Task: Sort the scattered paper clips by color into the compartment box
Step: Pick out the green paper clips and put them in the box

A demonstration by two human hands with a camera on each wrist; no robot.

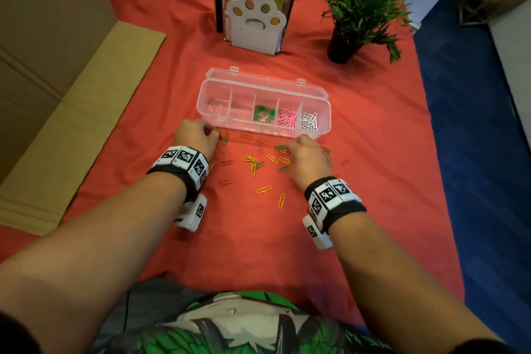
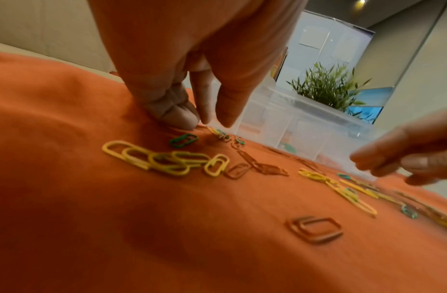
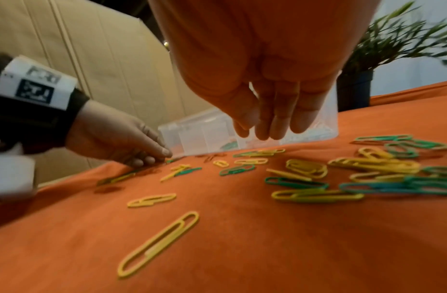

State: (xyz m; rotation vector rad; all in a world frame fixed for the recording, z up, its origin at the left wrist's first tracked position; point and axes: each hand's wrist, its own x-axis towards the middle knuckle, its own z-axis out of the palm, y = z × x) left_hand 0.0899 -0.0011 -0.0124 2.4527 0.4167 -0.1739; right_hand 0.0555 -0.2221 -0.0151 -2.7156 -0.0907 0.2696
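Note:
A clear compartment box (image 1: 221, 89) lies open on the red cloth. It holds green clips (image 1: 263, 113), pink clips (image 1: 287, 118) and white clips (image 1: 309, 121) in its three right compartments. Yellow clips (image 1: 263, 189), green clips (image 3: 236, 170) and red clips (image 1: 227, 163) lie scattered in front of it. My left hand (image 2: 215, 123) reaches down at the box's front left corner, thumb and forefinger slightly apart over a small clip tangle, its other fingers curled on the cloth. My right hand (image 3: 262, 136) hangs with straight fingers over the clips in front of the box's right half, holding nothing.
A cardboard box (image 1: 43, 52) with a flap borders the cloth on the left. A white paw-shaped bookend (image 1: 255, 23) with books and a potted plant (image 1: 359, 8) stand behind the box. The cloth ends at a blue floor (image 1: 474, 152) on the right.

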